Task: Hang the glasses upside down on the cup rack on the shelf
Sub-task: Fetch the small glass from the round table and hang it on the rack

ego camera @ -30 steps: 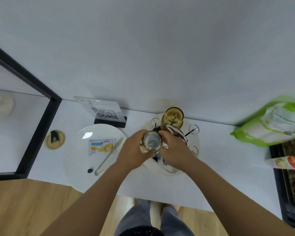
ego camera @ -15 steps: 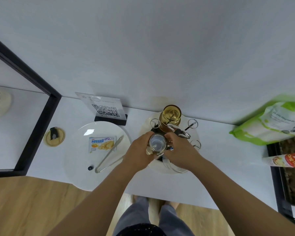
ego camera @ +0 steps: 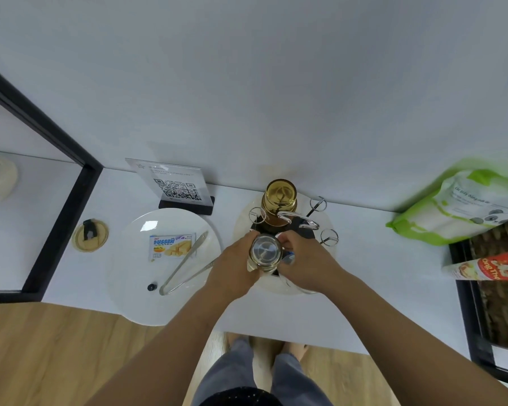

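Glasses are going onto the cup rack (ego camera: 314, 221) at the back edge of the white shelf (ego camera: 364, 259): 1 amber glass (ego camera: 279, 202) already sits upside down on a rear prong, and a clear glass (ego camera: 265, 253), base up, is at the rack's front. This looks like the lowering step; next it likely needs settling over a prong before release. Left hand (ego camera: 232, 268) wraps its left side, fingers curled; right hand (ego camera: 304, 263) pinches its right side.

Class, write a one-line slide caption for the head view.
Both hands, left hand and right hand, hold an upturned clear glass over the cup rack.
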### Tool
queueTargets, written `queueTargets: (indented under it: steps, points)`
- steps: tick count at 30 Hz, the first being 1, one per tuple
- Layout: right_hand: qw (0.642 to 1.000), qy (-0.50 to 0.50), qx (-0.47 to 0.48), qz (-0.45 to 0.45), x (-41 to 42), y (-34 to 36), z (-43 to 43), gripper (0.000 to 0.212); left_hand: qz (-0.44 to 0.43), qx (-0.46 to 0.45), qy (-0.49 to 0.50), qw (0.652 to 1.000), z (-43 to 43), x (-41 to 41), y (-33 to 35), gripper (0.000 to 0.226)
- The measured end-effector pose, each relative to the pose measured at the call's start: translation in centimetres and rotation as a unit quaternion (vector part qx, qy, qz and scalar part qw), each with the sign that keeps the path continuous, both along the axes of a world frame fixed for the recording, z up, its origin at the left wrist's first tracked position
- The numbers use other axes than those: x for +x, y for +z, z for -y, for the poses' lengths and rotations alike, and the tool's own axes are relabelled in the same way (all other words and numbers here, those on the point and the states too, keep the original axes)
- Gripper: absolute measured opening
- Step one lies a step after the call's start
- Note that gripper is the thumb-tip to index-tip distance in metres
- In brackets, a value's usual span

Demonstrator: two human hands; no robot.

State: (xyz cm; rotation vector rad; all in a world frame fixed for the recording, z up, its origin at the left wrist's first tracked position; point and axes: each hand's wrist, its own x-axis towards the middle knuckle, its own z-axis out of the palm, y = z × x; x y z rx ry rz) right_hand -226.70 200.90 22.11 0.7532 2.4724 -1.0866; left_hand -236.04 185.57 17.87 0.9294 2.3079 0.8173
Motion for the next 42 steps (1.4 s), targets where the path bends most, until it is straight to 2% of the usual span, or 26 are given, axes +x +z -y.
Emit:
queueTargets:
  steps: [12,19,25,30,37,42]
  points:
    - [1.0,0.007,0.021,0.002,1.0,0.6,-0.2,0.068,-0.019,-0.008,0.008,1.0,-0.3,0.3,0.0,0.065]
    - [0.999,-0.01,0.032,-0.017,1.2,1.0,-0.5,0.07,-0.025,-0.032,0.014,0.999,-0.4,0.8,0.0,0.088]
    - [0.999,-0.022,0.027,-0.019,1.3,1.6,-1.1,0.071,-0.004,-0.011,0.001,1.0,-1.1,0.1,0.9,0.083]
    - [0.999,-0.024,0.025,-0.028,1.3,2.4,-1.2,0.069,0.008,-0.01,-0.028,1.0,-1.5,-0.3,2.0,0.09]
    - [0.997,-0.043,0.026,-0.051,1.5,3.7,-1.3,0.06,0.008,-0.011,-0.03,0.999,-1.9,-0.8,3.2,0.082]
    - [0.996,-0.061,0.038,-0.053,2.1,5.2,-0.9,0.055,0.005,-0.023,-0.025,0.999,-2.0,-1.5,4.9,0.065]
